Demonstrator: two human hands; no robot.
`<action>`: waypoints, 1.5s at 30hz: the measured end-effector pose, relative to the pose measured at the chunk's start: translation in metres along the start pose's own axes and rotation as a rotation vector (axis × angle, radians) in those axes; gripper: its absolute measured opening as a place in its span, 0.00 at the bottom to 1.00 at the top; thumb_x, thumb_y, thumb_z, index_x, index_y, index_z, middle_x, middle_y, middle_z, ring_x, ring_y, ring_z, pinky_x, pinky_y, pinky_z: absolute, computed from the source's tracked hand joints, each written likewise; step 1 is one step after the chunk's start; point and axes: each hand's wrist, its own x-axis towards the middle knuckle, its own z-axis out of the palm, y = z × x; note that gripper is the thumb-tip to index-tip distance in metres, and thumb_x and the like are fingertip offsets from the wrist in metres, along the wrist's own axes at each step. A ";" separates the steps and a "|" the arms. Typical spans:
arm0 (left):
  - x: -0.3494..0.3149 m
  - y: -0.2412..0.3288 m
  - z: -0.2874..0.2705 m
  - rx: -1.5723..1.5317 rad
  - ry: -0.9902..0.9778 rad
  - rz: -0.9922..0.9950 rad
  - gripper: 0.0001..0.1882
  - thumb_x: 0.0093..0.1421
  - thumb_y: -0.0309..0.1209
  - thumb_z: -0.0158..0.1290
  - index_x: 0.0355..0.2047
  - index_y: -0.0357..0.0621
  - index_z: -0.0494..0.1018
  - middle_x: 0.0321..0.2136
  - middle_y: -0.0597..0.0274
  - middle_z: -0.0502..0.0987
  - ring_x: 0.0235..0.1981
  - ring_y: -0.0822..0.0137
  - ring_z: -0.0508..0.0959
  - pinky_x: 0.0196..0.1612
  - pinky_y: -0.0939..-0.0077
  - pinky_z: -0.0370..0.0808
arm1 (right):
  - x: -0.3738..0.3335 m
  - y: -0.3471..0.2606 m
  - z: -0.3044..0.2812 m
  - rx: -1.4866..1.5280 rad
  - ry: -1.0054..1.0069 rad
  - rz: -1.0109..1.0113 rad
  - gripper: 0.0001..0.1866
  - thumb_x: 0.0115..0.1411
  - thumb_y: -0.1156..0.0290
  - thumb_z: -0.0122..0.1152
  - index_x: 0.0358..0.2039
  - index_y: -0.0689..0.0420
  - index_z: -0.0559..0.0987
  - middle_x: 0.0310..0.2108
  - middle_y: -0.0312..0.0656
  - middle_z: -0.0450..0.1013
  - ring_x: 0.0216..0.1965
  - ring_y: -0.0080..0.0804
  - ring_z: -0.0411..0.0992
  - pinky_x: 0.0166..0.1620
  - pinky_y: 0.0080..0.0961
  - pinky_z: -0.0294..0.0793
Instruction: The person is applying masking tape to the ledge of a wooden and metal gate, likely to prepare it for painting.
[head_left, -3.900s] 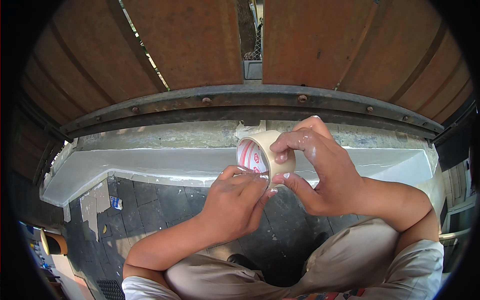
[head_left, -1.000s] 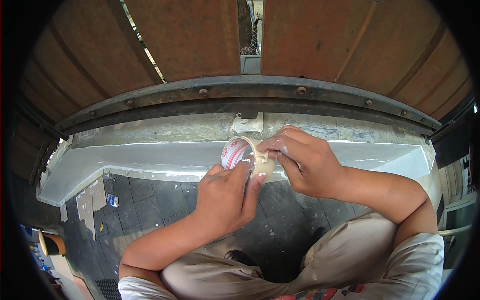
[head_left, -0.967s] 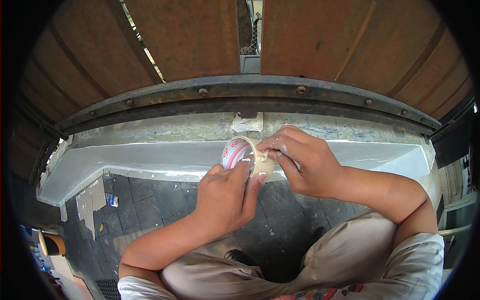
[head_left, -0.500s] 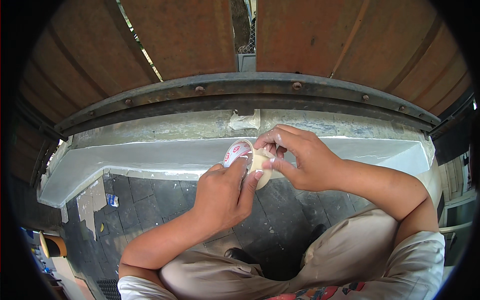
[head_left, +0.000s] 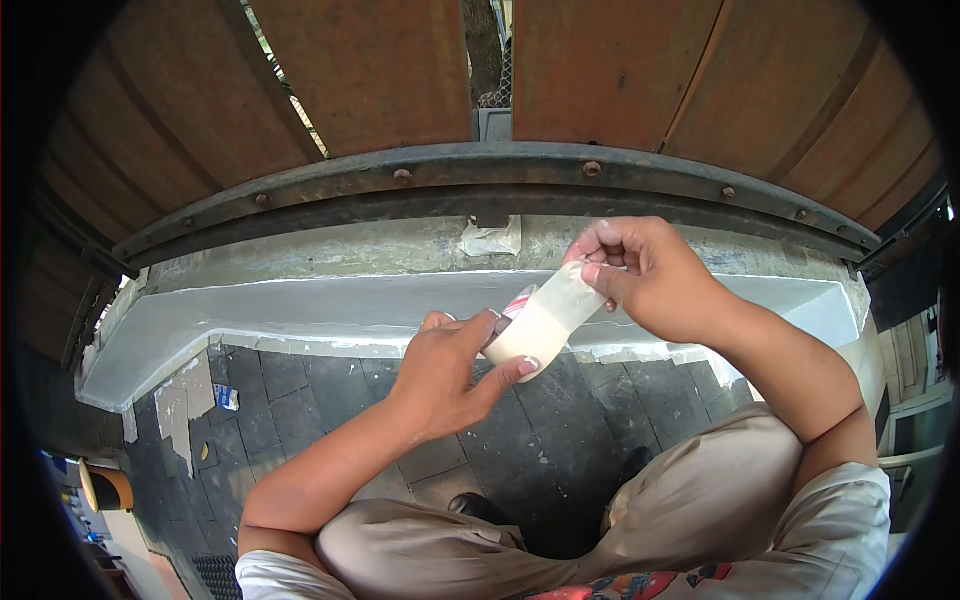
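A roll of cream masking tape (head_left: 520, 342) is gripped in my left hand (head_left: 445, 375), its fingers inside the core and the thumb pressed on the outer face. From the roll a short strip of tape (head_left: 568, 297) stretches up and to the right. My right hand (head_left: 650, 270) pinches the strip's free end between thumb and fingers. Both hands are raised above the low white-painted ledge (head_left: 330, 306). Part of the roll's printed core shows behind the strip; the rest is hidden by my left fingers.
Brown gate panels (head_left: 390, 75) and a bolted metal rail (head_left: 330, 180) stand ahead. Below lies dark tiled floor (head_left: 430, 465) with torn paper pieces (head_left: 187, 400) and a small blue-white packet (head_left: 227, 397) at left. An orange-and-black container (head_left: 108, 490) stands at far left.
My right hand has moved up and to the right, drawing a strip of tape off the roll. My left hand still holds the roll, now tilted with its outer face showing more.
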 end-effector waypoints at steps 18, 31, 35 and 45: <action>0.009 0.002 -0.008 0.017 0.036 -0.314 0.30 0.60 0.56 0.58 0.28 0.34 0.78 0.13 0.47 0.74 0.17 0.47 0.78 0.25 0.55 0.74 | -0.007 -0.011 -0.025 0.101 0.005 0.111 0.03 0.63 0.83 0.54 0.36 0.62 0.74 0.28 0.37 0.72 0.24 0.20 0.68 0.29 0.19 0.69; 0.004 -0.001 -0.010 -0.218 0.059 -0.062 0.19 0.64 0.42 0.56 0.34 0.33 0.81 0.15 0.44 0.73 0.15 0.48 0.75 0.23 0.61 0.71 | -0.005 -0.003 -0.007 -0.232 -0.070 0.101 0.19 0.51 0.62 0.78 0.37 0.57 0.79 0.22 0.27 0.66 0.20 0.12 0.60 0.21 0.16 0.59; 0.001 -0.008 -0.007 -0.234 -0.007 -0.084 0.22 0.67 0.43 0.51 0.29 0.33 0.78 0.14 0.42 0.72 0.17 0.44 0.74 0.24 0.57 0.70 | 0.000 -0.004 -0.001 -0.145 -0.124 0.306 0.15 0.54 0.61 0.76 0.21 0.57 0.81 0.17 0.27 0.67 0.20 0.14 0.61 0.22 0.18 0.57; -0.002 -0.014 -0.001 -0.321 0.204 -0.142 0.25 0.72 0.42 0.44 0.24 0.35 0.71 0.13 0.43 0.69 0.16 0.46 0.70 0.22 0.58 0.67 | 0.002 -0.005 -0.002 0.394 -0.070 0.489 0.13 0.54 0.70 0.75 0.21 0.56 0.76 0.18 0.30 0.69 0.17 0.15 0.58 0.19 0.17 0.50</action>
